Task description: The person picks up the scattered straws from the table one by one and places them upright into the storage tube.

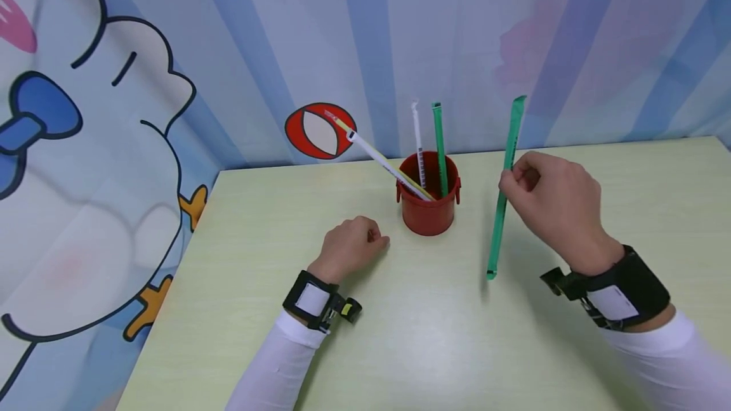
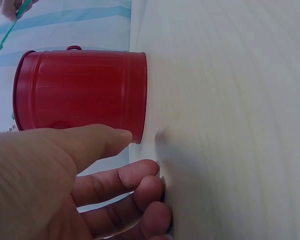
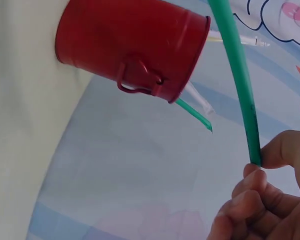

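Observation:
My right hand (image 1: 556,208) pinches a long green paper-wrapped straw (image 1: 498,240) between thumb and fingers, beside and to the right of a small red bucket (image 1: 428,217). In the right wrist view the green straw (image 3: 240,75) runs upward from the fingertips. Inside the bucket stand another green wrapped straw (image 1: 440,144), a white wrapped one (image 1: 418,144) and a white-and-yellow one (image 1: 379,158) that leans left over the rim. My left hand (image 1: 348,249) rests on the table left of the bucket, fingers loosely curled around nothing. The left wrist view shows the red bucket (image 2: 82,90) just beyond its thumb.
The pale wooden table (image 1: 422,341) meets a blue striped cloth backdrop (image 1: 434,37) behind the bucket. A cartoon figure (image 1: 85,208) is printed on the cloth at the left. Black wrist straps (image 1: 628,290) sit over white sleeves.

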The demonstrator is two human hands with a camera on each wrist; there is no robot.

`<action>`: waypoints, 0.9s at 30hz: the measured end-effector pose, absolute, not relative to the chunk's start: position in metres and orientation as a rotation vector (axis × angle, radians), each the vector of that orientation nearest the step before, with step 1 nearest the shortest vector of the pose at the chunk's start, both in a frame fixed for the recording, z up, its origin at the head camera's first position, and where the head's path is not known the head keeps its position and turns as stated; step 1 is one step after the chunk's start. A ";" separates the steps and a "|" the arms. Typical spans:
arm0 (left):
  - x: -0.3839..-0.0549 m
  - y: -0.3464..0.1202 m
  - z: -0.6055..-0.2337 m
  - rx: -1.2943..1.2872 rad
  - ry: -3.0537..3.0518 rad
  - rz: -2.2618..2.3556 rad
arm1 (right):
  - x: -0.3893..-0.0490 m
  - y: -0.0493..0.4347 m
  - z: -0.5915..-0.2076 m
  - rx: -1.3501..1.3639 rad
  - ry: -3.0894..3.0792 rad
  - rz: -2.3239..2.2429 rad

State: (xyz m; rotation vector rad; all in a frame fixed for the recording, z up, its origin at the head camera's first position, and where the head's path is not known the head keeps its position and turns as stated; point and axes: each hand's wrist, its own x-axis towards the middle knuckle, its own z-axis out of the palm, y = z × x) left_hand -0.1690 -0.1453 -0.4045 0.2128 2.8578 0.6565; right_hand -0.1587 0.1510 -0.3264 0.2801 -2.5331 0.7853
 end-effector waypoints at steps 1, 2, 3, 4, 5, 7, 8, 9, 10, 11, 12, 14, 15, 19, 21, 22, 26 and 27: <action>-0.169 -0.145 -0.405 0.212 2.857 0.657 | -0.161 0.151 -0.324 0.278 -2.519 0.782; -0.169 -0.145 -0.405 0.210 2.855 0.658 | -0.163 0.150 -0.321 0.274 -2.503 0.779; -0.169 -0.145 -0.405 0.209 2.853 0.660 | -0.164 0.150 -0.318 0.273 -2.487 0.776; -0.169 -0.145 -0.406 0.208 2.852 0.660 | -0.165 0.150 -0.316 0.271 -2.473 0.773; -0.169 -0.145 -0.406 0.207 2.851 0.660 | -0.166 0.150 -0.314 0.271 -2.457 0.773; -0.169 -0.146 -0.407 0.211 2.851 0.659 | -0.167 0.150 -0.309 0.271 -2.423 0.777; -0.169 -0.145 -0.407 0.213 2.851 0.663 | -0.168 0.150 -0.308 0.271 -2.407 0.781; -0.169 -0.145 -0.407 0.213 2.851 0.664 | -0.168 0.150 -0.306 0.274 -2.390 0.785; -0.169 -0.145 -0.407 0.213 2.851 0.666 | -0.168 0.150 -0.304 0.277 -2.371 0.789; -0.170 -0.145 -0.407 0.213 2.852 0.668 | -0.169 0.149 -0.303 0.279 -2.353 0.796; -0.170 -0.145 -0.407 0.212 2.852 0.671 | -0.169 0.149 -0.301 0.280 -2.336 0.799; -0.171 -0.145 -0.407 0.211 2.854 0.673 | -0.170 0.148 -0.299 0.277 -2.299 0.807; -0.171 -0.145 -0.407 0.211 2.854 0.672 | -0.171 0.148 -0.298 0.276 -2.279 0.811; -0.172 -0.144 -0.406 0.220 2.853 0.675 | -0.173 0.146 -0.293 0.282 -2.201 0.826; -0.172 -0.144 -0.406 0.219 2.852 0.677 | -0.174 0.145 -0.290 0.294 -2.168 0.839; -0.172 -0.145 -0.407 0.216 2.853 0.676 | -0.175 0.144 -0.289 0.302 -2.153 0.848; -0.172 -0.146 -0.407 0.210 2.858 0.670 | -0.179 0.140 -0.283 0.322 -2.098 0.891; -0.171 -0.146 -0.406 0.213 2.860 0.669 | -0.181 0.138 -0.281 0.326 -2.084 0.901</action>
